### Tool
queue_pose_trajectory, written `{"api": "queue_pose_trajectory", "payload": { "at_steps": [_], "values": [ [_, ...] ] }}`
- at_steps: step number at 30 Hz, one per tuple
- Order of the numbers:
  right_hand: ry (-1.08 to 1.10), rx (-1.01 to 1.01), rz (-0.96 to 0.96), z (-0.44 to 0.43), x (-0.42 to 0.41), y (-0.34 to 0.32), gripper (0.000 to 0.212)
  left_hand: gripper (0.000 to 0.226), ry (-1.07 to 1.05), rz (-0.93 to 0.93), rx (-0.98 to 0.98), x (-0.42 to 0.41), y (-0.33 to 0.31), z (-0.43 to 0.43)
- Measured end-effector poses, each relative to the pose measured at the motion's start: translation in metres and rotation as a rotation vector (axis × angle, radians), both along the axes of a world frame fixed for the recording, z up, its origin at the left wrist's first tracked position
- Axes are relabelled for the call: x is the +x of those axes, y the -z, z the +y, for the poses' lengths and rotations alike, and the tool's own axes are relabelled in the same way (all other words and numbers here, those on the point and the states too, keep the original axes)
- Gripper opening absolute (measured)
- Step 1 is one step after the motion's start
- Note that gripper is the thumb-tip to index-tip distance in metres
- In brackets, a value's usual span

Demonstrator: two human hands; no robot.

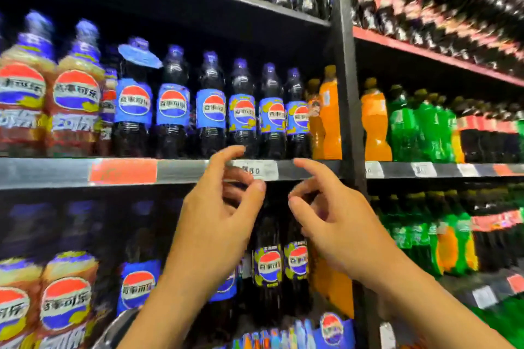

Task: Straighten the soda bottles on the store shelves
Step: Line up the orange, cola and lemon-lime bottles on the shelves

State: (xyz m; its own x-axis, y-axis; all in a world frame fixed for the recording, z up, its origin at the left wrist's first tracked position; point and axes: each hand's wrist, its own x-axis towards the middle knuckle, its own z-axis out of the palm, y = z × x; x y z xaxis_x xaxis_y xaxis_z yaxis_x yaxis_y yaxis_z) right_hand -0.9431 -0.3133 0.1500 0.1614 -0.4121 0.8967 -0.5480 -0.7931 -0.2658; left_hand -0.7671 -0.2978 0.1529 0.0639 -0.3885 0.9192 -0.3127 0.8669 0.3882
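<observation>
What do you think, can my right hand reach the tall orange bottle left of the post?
Probably yes: the right hand is empty just below, and the tall orange bottle stands at the front, unblocked.

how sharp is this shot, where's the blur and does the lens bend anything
Head view: the middle-shelf cola bottles read fairly sharp; the red-labelled bottles top right smear into streaks; the upright post leans from wide-angle distortion; the left hand and right hand are evenly lit.
</observation>
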Motion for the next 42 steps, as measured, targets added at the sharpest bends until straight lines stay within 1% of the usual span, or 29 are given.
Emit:
{"api": "queue_pose_trajectory", "payload": {
  "at_steps": [6, 12, 16, 20, 23, 25, 27, 29, 31, 33, 35, 39, 42],
  "values": [
    [-0.050, -0.069, -0.063, -0.043, -0.055, -0.021, 0.054, 0.044, -0.008, -0.091, -0.010, -0.060, -0.014, -0.045],
    [-0.106, -0.080, -0.069, -0.085, -0.124, -0.017, 0.057, 0.051, -0.110, -0.122, -0.008, -0.129, -0.011, -0.080],
    [-0.169, -0.077, -0.044, -0.111, -0.180, -0.019, 0.064, 0.050, -0.169, -0.104, -0.035, -0.187, -0.011, -0.096],
    [-0.223, -0.089, -0.005, -0.135, -0.235, -0.037, 0.064, 0.048, -0.240, -0.083, -0.072, -0.250, -0.017, -0.108],
    [-0.279, -0.135, -0.007, -0.151, -0.272, -0.052, 0.061, 0.049, -0.362, -0.102, -0.112, -0.285, -0.026, -0.115],
    [-0.261, -0.169, 0.000, -0.160, -0.289, -0.057, 0.060, 0.054, -0.448, -0.098, -0.136, -0.299, -0.027, -0.118],
    [-0.235, -0.184, -0.013, -0.168, -0.307, -0.057, 0.060, 0.053, -0.486, -0.093, -0.148, -0.313, -0.025, -0.121],
    [-0.229, -0.159, -0.039, -0.172, -0.325, -0.049, 0.058, 0.049, -0.487, -0.122, -0.116, -0.326, -0.015, -0.124],
    [-0.269, -0.097, -0.076, -0.178, -0.339, -0.033, 0.053, 0.046, -0.474, -0.156, -0.059, -0.334, 0.000, -0.127],
    [-0.296, -0.018, -0.099, -0.183, -0.349, -0.009, 0.049, 0.044, -0.427, -0.150, 0.010, -0.339, 0.021, -0.132],
    [-0.288, 0.033, -0.104, -0.186, -0.354, 0.019, 0.049, 0.043, -0.378, -0.118, 0.068, -0.342, 0.045, -0.131],
    [-0.226, 0.157, -0.059, -0.191, -0.351, 0.073, 0.049, 0.038, -0.313, -0.059, 0.197, -0.341, 0.091, -0.136],
    [-0.182, 0.185, -0.006, -0.191, -0.344, 0.092, 0.050, 0.039, -0.310, -0.037, 0.272, -0.341, 0.107, -0.137]
  ]
}}
